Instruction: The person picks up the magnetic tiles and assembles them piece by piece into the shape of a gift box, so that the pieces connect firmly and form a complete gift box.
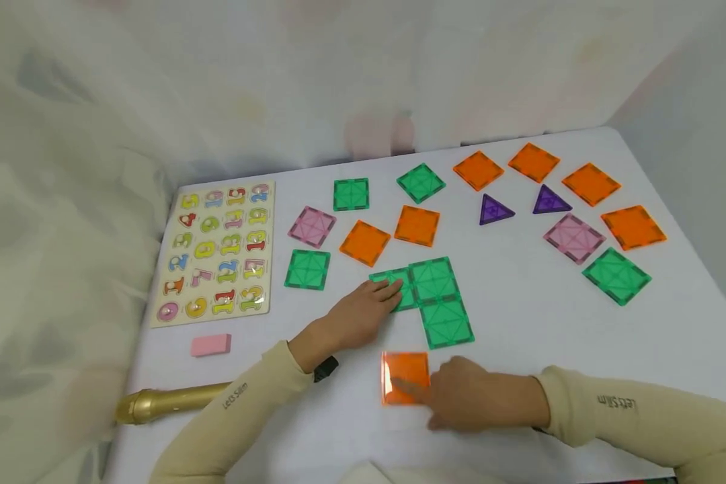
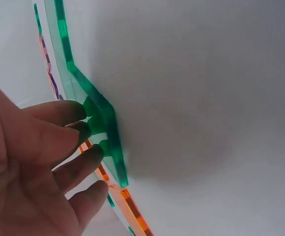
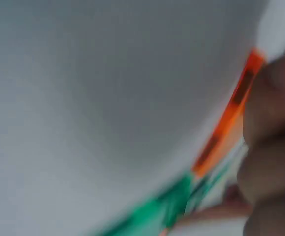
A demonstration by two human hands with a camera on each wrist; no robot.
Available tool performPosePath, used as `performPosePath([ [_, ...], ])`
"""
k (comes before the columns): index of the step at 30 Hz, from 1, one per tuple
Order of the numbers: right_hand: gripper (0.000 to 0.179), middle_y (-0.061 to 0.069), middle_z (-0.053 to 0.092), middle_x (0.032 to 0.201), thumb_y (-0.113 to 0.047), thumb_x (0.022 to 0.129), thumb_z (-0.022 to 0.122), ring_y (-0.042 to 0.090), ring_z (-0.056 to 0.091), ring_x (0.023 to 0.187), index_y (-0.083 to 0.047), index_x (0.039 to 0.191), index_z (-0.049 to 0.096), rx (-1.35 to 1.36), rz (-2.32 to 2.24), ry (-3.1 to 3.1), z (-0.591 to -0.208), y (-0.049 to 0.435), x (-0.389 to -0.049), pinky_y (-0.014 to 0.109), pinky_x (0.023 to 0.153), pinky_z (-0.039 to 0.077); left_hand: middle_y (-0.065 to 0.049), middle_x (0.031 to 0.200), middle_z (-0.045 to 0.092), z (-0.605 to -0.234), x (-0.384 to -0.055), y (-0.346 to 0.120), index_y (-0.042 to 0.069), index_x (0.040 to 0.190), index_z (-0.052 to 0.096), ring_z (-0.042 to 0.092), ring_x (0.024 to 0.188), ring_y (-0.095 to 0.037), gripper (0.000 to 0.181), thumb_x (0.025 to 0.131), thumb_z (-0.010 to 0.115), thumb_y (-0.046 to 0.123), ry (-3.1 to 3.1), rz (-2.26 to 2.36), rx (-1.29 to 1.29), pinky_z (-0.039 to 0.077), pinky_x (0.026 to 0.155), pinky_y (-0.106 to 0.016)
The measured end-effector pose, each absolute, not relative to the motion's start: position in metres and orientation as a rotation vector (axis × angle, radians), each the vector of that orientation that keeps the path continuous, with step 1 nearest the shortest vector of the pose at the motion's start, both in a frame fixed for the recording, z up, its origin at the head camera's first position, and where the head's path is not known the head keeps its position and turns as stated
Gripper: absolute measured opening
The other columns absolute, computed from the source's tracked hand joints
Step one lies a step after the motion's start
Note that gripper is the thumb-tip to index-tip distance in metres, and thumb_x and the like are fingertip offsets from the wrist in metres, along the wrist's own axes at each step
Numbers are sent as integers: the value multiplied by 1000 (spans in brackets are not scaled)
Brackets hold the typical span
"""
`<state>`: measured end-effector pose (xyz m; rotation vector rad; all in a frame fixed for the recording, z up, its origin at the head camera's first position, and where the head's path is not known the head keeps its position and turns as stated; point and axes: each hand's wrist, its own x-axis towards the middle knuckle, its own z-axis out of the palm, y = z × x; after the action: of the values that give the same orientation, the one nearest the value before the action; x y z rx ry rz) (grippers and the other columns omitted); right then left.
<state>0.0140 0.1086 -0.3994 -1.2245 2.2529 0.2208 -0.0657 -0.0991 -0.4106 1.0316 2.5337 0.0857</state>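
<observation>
Three green square magnetic tiles (image 1: 433,279) form an L on the white table. The fingertips of my left hand (image 1: 357,314) rest on the left green tile (image 2: 113,132), with the fingers loosely bent and the thumb apart from it. Nearer the front edge, my right hand (image 1: 467,393) holds an orange square magnetic tile (image 1: 407,363) by its right side. Its index finger lies across the tile's face and the other fingers are curled; the thumb's place is hard to see. The right wrist view is blurred, showing the orange tile's edge (image 3: 228,115) beside the curled fingers.
Behind the L lie loose green, orange (image 1: 417,226) and pink (image 1: 312,226) tiles. More tiles and two purple triangles (image 1: 495,210) lie at the back right. A number puzzle board (image 1: 214,252), a pink block (image 1: 210,345) and a gold microphone (image 1: 175,399) are on the left.
</observation>
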Motion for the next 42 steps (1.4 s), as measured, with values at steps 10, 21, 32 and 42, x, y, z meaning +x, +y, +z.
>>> performPosePath([
  [10,59,-5,28,46,-49,90,60,13,22,42,-39,145,41,-977,30,2436,-401,112,-37,26,39,23,-8,155,33,-412,-71,-96,7,145,42,31,143,-28,46,100,47,15,2571,86,988,23,118,-49],
  [21,61,-4,29,45,-53,90,59,14,24,41,-30,145,44,-965,8,2456,-411,110,-34,27,39,26,-10,158,26,-421,-71,-89,3,146,37,21,147,-28,49,101,47,18,2547,232,901,19,120,-43],
  [32,66,-5,25,47,-51,88,63,12,19,42,-27,146,42,-1024,2,2497,-415,109,-33,25,41,16,-14,161,13,-425,-107,-109,0,150,27,15,147,-36,69,98,52,39,2734,235,426,21,119,-47],
  [42,66,-4,25,50,-49,88,64,13,18,44,-16,142,49,-946,9,2575,-414,123,-35,24,42,14,-23,150,37,-415,-45,-93,-3,141,44,43,130,-38,73,90,63,46,2744,-21,416,32,112,-54],
])
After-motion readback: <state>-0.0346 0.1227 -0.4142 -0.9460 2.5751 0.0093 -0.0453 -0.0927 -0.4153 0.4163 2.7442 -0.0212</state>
